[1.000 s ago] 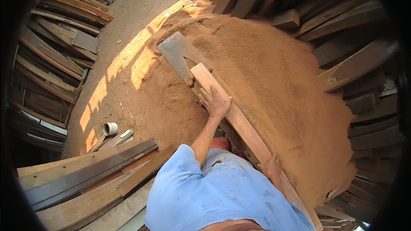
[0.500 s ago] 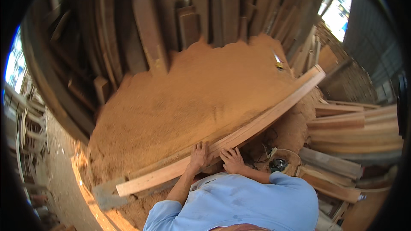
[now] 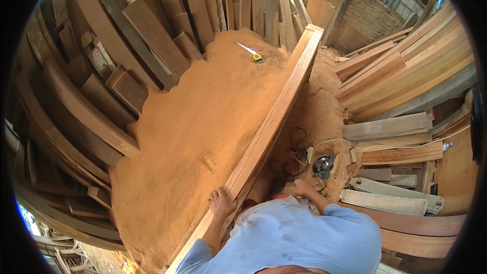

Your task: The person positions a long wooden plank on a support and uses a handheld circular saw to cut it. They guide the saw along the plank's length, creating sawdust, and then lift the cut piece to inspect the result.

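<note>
A long, pale reddish wooden beam (image 3: 274, 116) runs from the lower left to the upper right. My left hand (image 3: 221, 203) grips it near its lower end, fingers bent over the left edge and thumb on top. On the right side of the beam, my right hand (image 3: 303, 187) reaches down low, its fingers closed and partly hidden. Dark and red parts of some object show beside it, partly behind my blue shirt, and I cannot tell the kind. Just beyond that hand lies a dark power tool with a round metal disc (image 3: 323, 165).
Sawdust (image 3: 177, 137) covers the ground left of the beam. A yellow tape measure (image 3: 257, 58) lies on it, blade partly out. Dark planks (image 3: 152, 35) lean at the far left. Stacked boards (image 3: 406, 76) fill the right side. A pale cord (image 3: 365, 148) crosses by the power tool.
My view has turned to the right, so the beam looks steeper. My right hand has left the beam and gone down to its right. My left hand is still on the beam.
</note>
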Tool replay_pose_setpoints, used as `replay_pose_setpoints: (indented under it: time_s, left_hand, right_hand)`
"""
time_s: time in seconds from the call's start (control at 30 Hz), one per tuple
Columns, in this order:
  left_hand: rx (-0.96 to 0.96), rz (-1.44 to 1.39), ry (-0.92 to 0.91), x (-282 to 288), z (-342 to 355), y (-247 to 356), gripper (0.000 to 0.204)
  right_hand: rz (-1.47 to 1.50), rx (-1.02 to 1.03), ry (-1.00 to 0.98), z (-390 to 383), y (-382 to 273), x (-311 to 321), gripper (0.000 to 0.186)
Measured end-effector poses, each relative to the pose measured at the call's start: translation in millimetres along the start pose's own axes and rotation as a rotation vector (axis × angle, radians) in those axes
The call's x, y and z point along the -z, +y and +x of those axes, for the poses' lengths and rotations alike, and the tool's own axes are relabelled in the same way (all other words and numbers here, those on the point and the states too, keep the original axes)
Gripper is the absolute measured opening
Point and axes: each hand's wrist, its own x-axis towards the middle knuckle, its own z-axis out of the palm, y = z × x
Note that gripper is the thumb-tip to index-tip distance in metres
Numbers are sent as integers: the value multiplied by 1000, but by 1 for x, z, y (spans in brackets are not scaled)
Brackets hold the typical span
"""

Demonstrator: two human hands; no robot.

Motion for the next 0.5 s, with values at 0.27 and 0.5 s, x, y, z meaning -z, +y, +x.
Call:
replay_pose_setpoints:
  time_s: [0.27,0.5]
  left_hand:
    - [36,16,-36,4,5,11,89]
    - [7,-47,-118,3,38,9,105]
  right_hand:
    - [344,-88,218,45,147,-16,45]
    - [598,-226,277,55,163,-47,40]
